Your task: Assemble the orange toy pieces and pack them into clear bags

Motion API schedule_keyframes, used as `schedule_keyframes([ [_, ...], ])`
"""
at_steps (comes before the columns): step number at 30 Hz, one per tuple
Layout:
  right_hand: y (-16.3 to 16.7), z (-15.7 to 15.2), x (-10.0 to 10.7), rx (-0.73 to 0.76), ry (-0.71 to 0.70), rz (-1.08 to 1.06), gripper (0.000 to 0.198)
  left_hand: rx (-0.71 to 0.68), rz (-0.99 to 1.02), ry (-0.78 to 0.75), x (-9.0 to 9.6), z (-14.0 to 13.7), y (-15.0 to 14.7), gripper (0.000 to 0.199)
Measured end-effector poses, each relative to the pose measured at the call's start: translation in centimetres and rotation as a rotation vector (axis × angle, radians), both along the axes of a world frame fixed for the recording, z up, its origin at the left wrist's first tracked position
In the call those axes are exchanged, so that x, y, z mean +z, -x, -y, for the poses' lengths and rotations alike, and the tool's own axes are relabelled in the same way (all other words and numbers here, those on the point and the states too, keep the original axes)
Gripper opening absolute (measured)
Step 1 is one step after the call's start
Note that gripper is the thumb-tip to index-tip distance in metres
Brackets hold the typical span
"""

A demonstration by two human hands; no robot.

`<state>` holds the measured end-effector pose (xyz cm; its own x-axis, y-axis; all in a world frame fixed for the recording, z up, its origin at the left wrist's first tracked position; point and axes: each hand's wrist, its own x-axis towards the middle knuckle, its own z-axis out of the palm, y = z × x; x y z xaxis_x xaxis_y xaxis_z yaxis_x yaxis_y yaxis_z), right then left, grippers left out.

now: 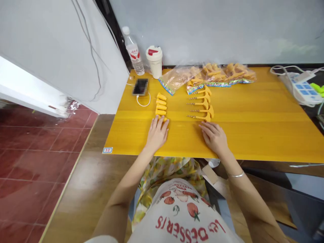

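Observation:
My left hand (157, 133) lies on the table with its fingers stretched out, the fingertips touching the nearest of several tapered yellow plastic sleeves (161, 107) lined up in a column. That nearest sleeve is partly covered by the fingers. To the right, several yellow T-handled tools (208, 98) with spiral metal tips lie in a second column, tips pointing left. My right hand (214, 135) rests flat just below the nearest T-handled tool, its fingers loosely extended and holding nothing.
Clear plastic bags (215, 75) of similar yellow pieces lie along the back of the wooden table (253, 128). A water bottle (134, 55), a white cup (155, 64) and a phone (140, 87) with a cable stand or lie back left. A power strip (305, 89) is at the right.

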<state>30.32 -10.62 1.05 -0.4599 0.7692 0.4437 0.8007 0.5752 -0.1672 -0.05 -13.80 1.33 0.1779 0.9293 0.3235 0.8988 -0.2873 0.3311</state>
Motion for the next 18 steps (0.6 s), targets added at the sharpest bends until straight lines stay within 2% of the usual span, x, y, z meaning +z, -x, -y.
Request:
schedule_keyframes([
  [3, -0.05, -0.12, 0.15, -0.050, -0.068, -0.014, 0.034, 0.008, -0.069, -0.041, -0.05, 0.16, -0.06, 0.045],
  [8, 0.10, -0.17, 0.35, -0.076, -0.039, 0.012, 0.033, -0.014, -0.098, -0.086, -0.36, 0.13, 0.24, 0.045],
  [12, 0.12, 0.06, 0.30, -0.217, -0.067, 0.008, 0.037, -0.032, -0.053, -0.081, -0.57, 0.16, 0.40, 0.043],
  [18, 0.25, -0.06, 0.01, -0.330, 0.027, 0.012, 0.045, -0.063, 0.028, -0.063, -0.53, 0.15, 0.31, 0.043],
])
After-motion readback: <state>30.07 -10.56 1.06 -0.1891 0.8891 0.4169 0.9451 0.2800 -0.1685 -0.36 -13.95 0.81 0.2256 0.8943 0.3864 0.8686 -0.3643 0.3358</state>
